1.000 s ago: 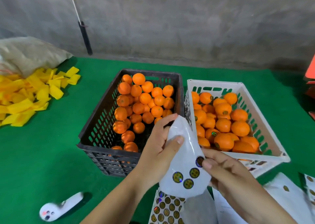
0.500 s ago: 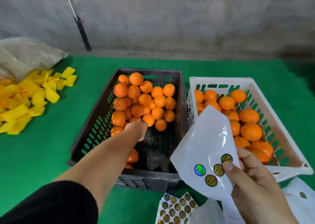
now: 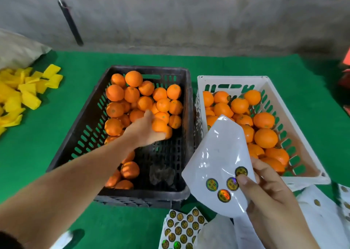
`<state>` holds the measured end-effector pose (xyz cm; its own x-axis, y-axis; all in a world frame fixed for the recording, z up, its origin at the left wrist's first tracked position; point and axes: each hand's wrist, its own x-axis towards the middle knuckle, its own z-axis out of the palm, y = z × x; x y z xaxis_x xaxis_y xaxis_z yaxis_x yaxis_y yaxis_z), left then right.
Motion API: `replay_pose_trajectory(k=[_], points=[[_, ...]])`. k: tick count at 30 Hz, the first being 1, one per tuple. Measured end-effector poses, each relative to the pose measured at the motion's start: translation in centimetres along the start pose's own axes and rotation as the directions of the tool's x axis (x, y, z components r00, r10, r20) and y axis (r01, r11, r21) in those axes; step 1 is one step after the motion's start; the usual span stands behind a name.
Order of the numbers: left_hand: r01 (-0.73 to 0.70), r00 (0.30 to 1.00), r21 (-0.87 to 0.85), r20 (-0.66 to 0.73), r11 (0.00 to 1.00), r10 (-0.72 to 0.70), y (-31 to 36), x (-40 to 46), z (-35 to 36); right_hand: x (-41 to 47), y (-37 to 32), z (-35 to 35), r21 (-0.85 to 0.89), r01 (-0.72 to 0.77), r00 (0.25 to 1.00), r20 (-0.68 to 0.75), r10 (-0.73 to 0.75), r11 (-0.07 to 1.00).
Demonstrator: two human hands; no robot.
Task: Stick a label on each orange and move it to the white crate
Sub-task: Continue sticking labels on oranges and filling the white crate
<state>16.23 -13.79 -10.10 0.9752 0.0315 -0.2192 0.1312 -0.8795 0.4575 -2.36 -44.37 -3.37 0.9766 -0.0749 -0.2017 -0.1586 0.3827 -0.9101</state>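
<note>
A black crate (image 3: 89, 127) holds several unlabelled oranges. My left hand (image 3: 145, 131) reaches into it and its fingers curl round one orange (image 3: 160, 126) near the middle of the pile. To the right stands the white crate (image 3: 295, 127) with several oranges, some showing round labels. My right hand (image 3: 269, 192) pinches a white backing sheet (image 3: 217, 157) in front of the white crate; several round shiny labels (image 3: 223, 195) remain on its lower part, under my thumb.
A fuller label sheet (image 3: 181, 228) and empty white backing sheets (image 3: 318, 214) lie on the green mat at the bottom right. Yellow foam sleeves (image 3: 20, 95) and a pale sack (image 3: 17, 49) lie at the left. A grey wall runs behind the crates.
My left hand let go of the backing sheet, reached into the black crate and closed on an orange. My right hand keeps hold of the sheet, now lower and further right.
</note>
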Motion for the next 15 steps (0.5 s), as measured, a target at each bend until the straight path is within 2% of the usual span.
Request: replay_pose_trajectory(k=[1,2,3,5,6,7,8,9,10,11,12,13,14,15], points=[[0.009,0.999,-0.310,-0.032,0.951,-0.020,0.8,-1.1,-1.1,-0.2,-0.1,0.1,-0.033,0.031,1.000,0.002,-0.031,0.999],[-0.012,0.999,-0.606,-0.039,0.795,-0.015,1.8,-3.0,-2.1,-0.5,-0.2,0.4,-0.081,0.063,0.998,-0.002,-0.064,0.995],[-0.034,0.999,-0.808,-0.019,0.588,0.031,2.7,-5.6,-2.5,-0.8,-0.4,0.6,-0.120,0.097,0.995,-0.003,-0.098,0.988],[-0.022,0.965,-0.983,0.027,0.182,0.261,4.3,-10.2,-3.1,-1.4,-0.8,0.9,-0.159,0.161,0.986,-0.003,-0.164,0.974],[0.021,0.905,-0.996,0.054,0.083,0.422,5.0,-12.9,-2.8,-1.7,-1.0,1.1,-0.173,0.190,0.981,0.004,-0.192,0.966],[0.063,0.858,-0.992,0.108,0.106,0.501,5.7,-15.5,-2.3,-2.0,-1.2,1.4,-0.195,0.220,0.975,0.021,-0.221,0.956],[0.066,0.813,-0.979,0.164,0.192,0.558,6.4,-18.5,-1.2,-2.3,-1.4,1.6,-0.232,0.251,0.968,0.044,-0.248,0.940],[0.164,0.779,-0.974,0.224,0.155,0.585,6.3,-19.5,-0.9,-2.6,-1.5,1.9,-0.297,0.284,0.959,0.071,-0.276,0.911],[0.179,0.736,-0.959,0.280,0.221,0.616,6.4,-20.7,-1.0,-3.0,-1.7,2.0,-0.382,0.313,0.949,0.099,-0.299,0.870],[0.193,0.752,-0.965,0.263,0.179,0.604,7.0,-21.7,-0.2,-3.3,-1.9,2.0,-0.458,0.341,0.939,0.126,-0.320,0.821],[0.104,0.786,-0.985,0.164,0.134,0.597,7.5,-22.8,0.0,-3.7,-2.0,2.1,-0.510,0.371,0.927,0.152,-0.343,0.776],[0.052,0.880,-0.994,0.090,0.094,0.466,8.8,-23.0,1.1,-4.0,-2.2,2.0,-0.536,0.406,0.912,0.181,-0.369,0.740],[0.087,0.897,-0.996,0.095,0.037,0.432,9.2,-23.8,1.7,-4.4,-2.4,2.0,-0.545,0.434,0.899,0.210,-0.384,0.717],[0.134,0.901,-0.988,0.089,-0.077,0.425,9.0,-25.1,2.2,-4.8,-2.6,1.9,-0.555,0.450,0.891,0.236,-0.387,0.699]])
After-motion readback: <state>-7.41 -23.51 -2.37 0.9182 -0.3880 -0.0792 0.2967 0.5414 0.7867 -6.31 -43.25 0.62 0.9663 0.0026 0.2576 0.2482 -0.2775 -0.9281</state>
